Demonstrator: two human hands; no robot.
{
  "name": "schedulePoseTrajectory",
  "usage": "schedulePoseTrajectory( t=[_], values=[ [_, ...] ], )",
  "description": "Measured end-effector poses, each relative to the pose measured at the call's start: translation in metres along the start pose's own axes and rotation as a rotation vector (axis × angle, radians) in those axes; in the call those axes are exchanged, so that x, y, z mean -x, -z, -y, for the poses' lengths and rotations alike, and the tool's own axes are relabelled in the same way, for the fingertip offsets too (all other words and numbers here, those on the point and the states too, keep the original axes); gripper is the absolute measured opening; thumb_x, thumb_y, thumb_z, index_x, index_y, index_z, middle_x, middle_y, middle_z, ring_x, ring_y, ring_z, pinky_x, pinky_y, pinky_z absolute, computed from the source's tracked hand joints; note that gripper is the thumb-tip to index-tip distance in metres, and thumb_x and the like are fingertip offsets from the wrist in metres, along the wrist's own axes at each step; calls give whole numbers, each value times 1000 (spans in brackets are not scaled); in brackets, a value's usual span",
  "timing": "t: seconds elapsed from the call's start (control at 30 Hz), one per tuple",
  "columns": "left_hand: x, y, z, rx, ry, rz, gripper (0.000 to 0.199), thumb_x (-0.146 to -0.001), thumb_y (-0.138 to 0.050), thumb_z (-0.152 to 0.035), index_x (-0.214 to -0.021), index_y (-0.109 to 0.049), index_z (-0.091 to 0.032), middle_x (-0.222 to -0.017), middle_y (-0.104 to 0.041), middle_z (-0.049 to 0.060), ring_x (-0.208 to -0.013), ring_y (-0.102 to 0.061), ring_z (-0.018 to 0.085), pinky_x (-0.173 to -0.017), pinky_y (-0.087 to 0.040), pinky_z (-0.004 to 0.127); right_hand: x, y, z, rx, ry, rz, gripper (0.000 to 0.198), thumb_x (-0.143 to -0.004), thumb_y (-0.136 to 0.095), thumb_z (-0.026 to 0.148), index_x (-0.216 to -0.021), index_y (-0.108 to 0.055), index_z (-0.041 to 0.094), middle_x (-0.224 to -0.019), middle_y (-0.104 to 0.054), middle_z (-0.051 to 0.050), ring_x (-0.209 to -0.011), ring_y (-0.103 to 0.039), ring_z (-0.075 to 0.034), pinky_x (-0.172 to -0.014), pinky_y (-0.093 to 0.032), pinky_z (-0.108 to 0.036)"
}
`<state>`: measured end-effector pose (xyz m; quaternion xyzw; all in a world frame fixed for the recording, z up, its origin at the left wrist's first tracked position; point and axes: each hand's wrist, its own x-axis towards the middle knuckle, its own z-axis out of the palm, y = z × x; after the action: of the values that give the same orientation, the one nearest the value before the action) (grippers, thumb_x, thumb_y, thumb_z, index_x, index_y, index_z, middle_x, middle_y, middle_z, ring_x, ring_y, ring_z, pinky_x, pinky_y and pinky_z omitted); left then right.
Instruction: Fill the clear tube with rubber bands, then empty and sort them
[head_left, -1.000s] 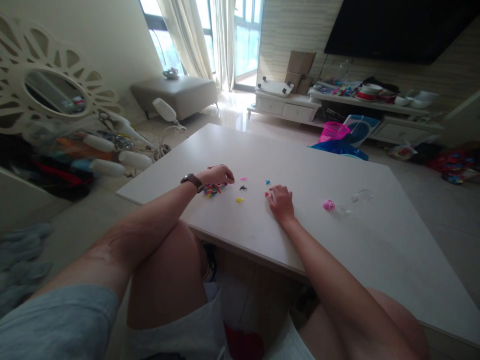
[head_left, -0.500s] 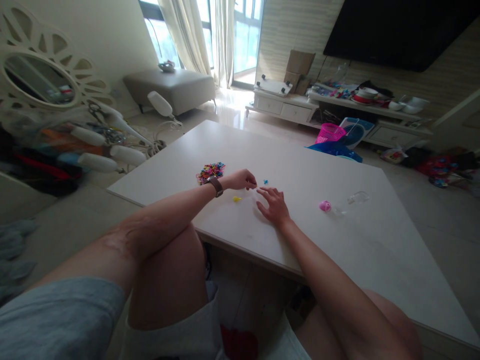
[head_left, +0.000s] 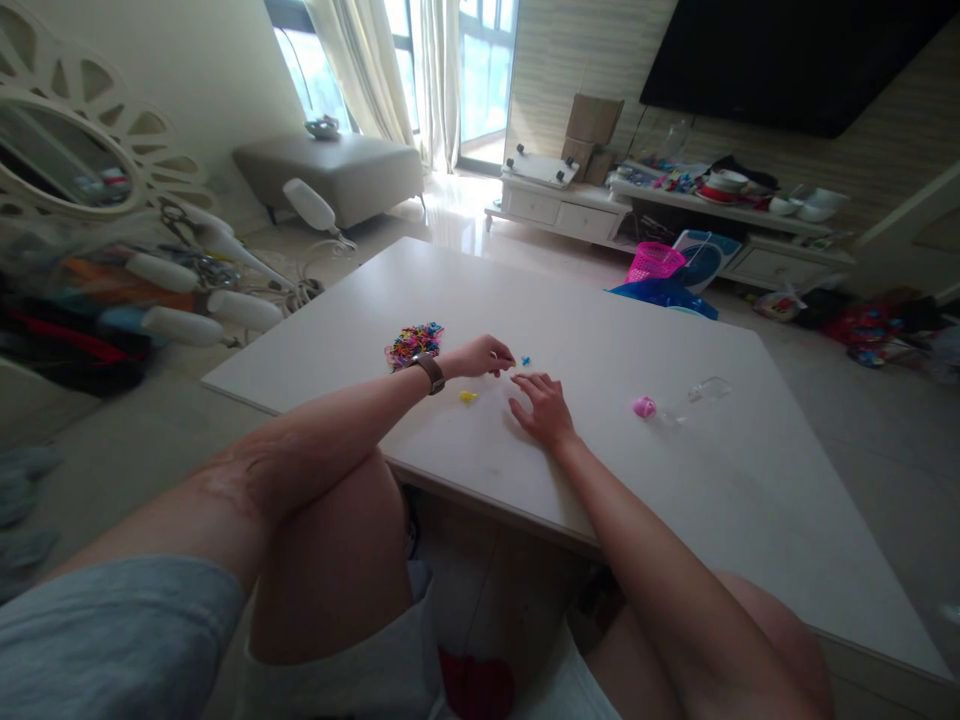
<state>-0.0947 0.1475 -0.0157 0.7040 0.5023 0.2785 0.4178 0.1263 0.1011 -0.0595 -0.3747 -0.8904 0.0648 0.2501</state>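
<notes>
My left hand (head_left: 484, 357), with a dark wristwatch (head_left: 429, 373) on its wrist, reaches over the table with thumb and finger pinched together. A tiny yellowish bit seems to show at its fingertips, too small to name. Close by, my right hand (head_left: 545, 408) rests on the tabletop, thumb and fingers apart. A small blue piece (head_left: 526, 360) lies just beyond the fingertips. Nearer to me is a small yellow piece (head_left: 468, 397). Beside my left wrist sits a pile of small multicoloured pieces (head_left: 415, 345).
On the right of the white table (head_left: 645, 510) lie a pink rounded piece (head_left: 643, 407) and a clear plastic piece (head_left: 709, 389). A pink basket (head_left: 655, 262) and blue plastic (head_left: 664, 294) stand past the far edge. A white lamp (head_left: 309, 205) is at the left.
The view has shifted slightly. My left fingers have straightened a little toward the blue piece, still pinched. The right hand stays nearly in place.
</notes>
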Motion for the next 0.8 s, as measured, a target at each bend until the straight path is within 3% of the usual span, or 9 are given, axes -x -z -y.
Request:
schedulePoseTrajectory(
  t=[0.1,0.47,0.57,0.8],
  values=[
    [1,1,-1,2,41,-33,25,-79,-74,-35,-92,-79,-13,-67,-71,6,-59,-62,13,-49,-41,20,0,0,0,6,-7,6,40,-95,-53,34,-132,-61,20,-133,-65,-12,-125,-52,-29,-101,-36,-43],
    [2,-7,-6,15,-54,-7,16,-68,-74,-21,-81,-80,-12,-68,-74,4,-61,-60,12,-56,-42,22,-1,2,1,-2,5,9,38,-94,-56,32,-129,-62,19,-130,-67,-11,-123,-54,-27,-99,-37,-42],
    [2,-4,-9,-6,-25,-31,15,-68,-75,-20,-79,-80,-12,-66,-73,4,-59,-59,12,-55,-42,22,0,2,1,-1,15,-3,35,-93,-57,31,-126,-63,20,-133,-66,-10,-124,-54,-26,-99,-37,-41],
    [2,26,20,133,172,-369,21,-66,-81,-27,-81,-78,-12,-79,-76,9,-68,-66,15,-63,-50,24,1,-1,-1,41,-33,-30,31,-93,-57,33,-121,-64,23,-138,-61,-11,-125,-52,-28,-98,-39,-42]
  ],
)
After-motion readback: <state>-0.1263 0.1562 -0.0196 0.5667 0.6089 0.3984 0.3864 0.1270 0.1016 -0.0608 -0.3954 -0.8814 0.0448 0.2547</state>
